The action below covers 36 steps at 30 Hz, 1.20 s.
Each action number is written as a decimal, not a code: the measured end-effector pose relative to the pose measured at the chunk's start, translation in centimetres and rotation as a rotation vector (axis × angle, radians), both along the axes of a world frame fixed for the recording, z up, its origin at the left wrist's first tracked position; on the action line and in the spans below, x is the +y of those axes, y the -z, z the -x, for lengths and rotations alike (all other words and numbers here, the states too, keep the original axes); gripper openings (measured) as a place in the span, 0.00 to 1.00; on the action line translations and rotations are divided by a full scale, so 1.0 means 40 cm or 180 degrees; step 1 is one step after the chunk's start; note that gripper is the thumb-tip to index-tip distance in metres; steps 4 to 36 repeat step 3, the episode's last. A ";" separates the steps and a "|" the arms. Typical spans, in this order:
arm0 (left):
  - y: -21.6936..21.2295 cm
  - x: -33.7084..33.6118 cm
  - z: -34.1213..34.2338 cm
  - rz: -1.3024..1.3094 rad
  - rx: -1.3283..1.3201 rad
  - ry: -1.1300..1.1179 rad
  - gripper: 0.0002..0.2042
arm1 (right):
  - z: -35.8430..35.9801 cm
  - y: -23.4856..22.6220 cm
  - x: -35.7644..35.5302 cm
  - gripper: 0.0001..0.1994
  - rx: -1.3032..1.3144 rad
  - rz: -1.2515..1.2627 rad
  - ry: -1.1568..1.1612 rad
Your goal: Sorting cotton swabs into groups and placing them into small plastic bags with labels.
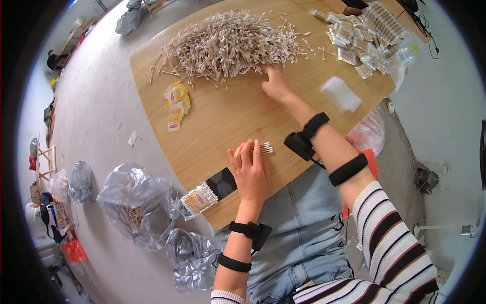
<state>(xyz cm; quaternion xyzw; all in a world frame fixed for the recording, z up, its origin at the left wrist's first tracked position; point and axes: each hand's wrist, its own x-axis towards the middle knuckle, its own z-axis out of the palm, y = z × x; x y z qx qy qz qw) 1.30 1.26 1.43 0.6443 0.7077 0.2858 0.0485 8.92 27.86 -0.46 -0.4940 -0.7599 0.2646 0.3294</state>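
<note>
My left hand [249, 172] lies flat on the wooden table [217, 121], fingers together, covering a small bundle of cotton swabs [263, 148] whose tips stick out past the fingertips. My right hand [276, 83] reaches forward to the near edge of a large heap of cotton swabs [230, 43] and touches the loose swabs there; whether it grips any is hidden. Both forearms wear black straps with small black devices.
Small yellow-and-red labels [176, 106] lie left of the heap. A filled swab packet [199, 199] and a dark card [221, 183] sit at the table's near edge. Packed swab bags [362, 33] pile at the far right, an empty clear bag [341, 93] nearer. Plastic bags [136, 202] lie on the floor.
</note>
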 end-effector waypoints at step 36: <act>0.010 -0.011 0.018 0.0122 -0.0134 0.0056 0.25 | -0.044 -0.007 -0.069 0.26 -0.0192 0.0610 -0.0359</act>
